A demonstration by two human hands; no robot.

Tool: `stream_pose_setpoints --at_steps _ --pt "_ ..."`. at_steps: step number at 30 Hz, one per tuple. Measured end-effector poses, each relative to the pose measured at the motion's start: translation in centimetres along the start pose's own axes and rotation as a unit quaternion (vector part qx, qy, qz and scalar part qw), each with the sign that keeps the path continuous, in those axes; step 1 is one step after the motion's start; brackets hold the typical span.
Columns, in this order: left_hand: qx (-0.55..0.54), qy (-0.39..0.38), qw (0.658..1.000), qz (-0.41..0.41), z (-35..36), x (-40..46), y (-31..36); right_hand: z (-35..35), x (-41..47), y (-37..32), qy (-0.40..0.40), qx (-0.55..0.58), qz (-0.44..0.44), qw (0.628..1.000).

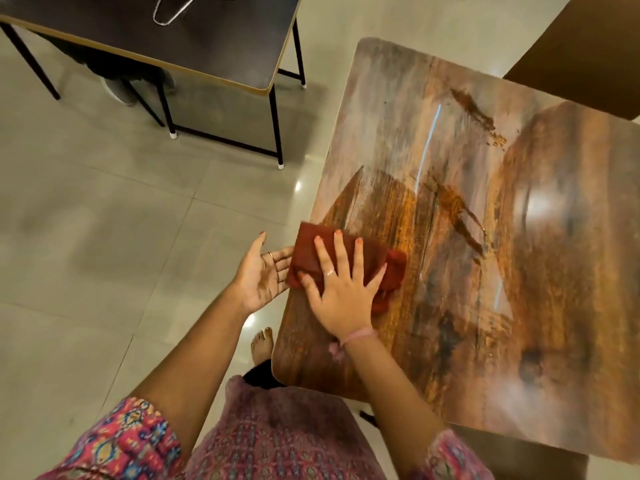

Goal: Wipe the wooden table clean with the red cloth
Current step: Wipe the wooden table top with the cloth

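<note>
Glossy wood-grain laminate table (467, 237), rounded corners, brown smears across its middle. Pale tiled floor (86, 220); dark metal-legged table (173, 36) behind. No readable writing. Folded red cloth (308, 258) at table's left edge, right hand (341, 292) pressed flat on it, fingers spread. Left hand (261, 271) open, palm up, cupped below edge, holding nothing.

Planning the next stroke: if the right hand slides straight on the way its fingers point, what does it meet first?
The right hand, flat on the red cloth, points toward the table's left edge. It would probably run off that edge beyond the left hand, missing the brown smears.
</note>
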State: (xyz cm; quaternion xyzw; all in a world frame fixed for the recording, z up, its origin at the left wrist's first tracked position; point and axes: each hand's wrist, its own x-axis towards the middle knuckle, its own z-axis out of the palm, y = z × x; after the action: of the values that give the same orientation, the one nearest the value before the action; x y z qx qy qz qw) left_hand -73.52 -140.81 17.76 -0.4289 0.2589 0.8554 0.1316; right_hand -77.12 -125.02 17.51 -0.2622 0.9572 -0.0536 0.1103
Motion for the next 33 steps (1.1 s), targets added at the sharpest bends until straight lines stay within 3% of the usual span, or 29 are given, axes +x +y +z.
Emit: stream_pose_setpoints --at_steps 7,10,13,16,20,23,26,30,33 --pt "0.016 0.001 1.0 -0.003 0.6 1.0 1.5 -4.3 17.7 0.6 -0.037 0.078 0.081 0.993" --pt "0.013 -0.005 1.0 -0.01 0.8 1.5 1.8 -5.3 20.8 0.9 -0.062 0.088 0.097 0.989" --pt "0.011 -0.013 1.0 -0.014 0.8 2.0 2.3 -4.5 18.0 1.1 -0.033 0.089 0.064 0.993" --pt "0.023 -0.017 1.0 -0.012 1.4 2.5 3.0 -2.9 9.8 1.2 -0.007 0.089 0.039 0.995" --pt "0.121 0.063 0.988 0.075 3.5 3.2 4.0 -0.6 -5.1 0.5 -0.033 0.056 0.047 0.997" --pt "0.237 0.151 0.944 0.175 4.6 3.5 3.8 0.2 -11.7 1.5 -0.069 0.045 0.05 0.995" --pt "0.356 0.188 0.87 0.285 5.3 2.9 2.8 -0.4 -9.8 3.5 -0.078 0.051 0.071 0.993" --pt "0.479 0.156 0.764 0.402 5.8 1.4 1.4 -2.9 0.5 9.2 -0.022 0.107 0.176 0.978" --pt "0.519 0.101 0.732 0.43 6.4 0.8 0.3 -5.7 10.3 15.8 0.009 0.136 0.265 0.955"
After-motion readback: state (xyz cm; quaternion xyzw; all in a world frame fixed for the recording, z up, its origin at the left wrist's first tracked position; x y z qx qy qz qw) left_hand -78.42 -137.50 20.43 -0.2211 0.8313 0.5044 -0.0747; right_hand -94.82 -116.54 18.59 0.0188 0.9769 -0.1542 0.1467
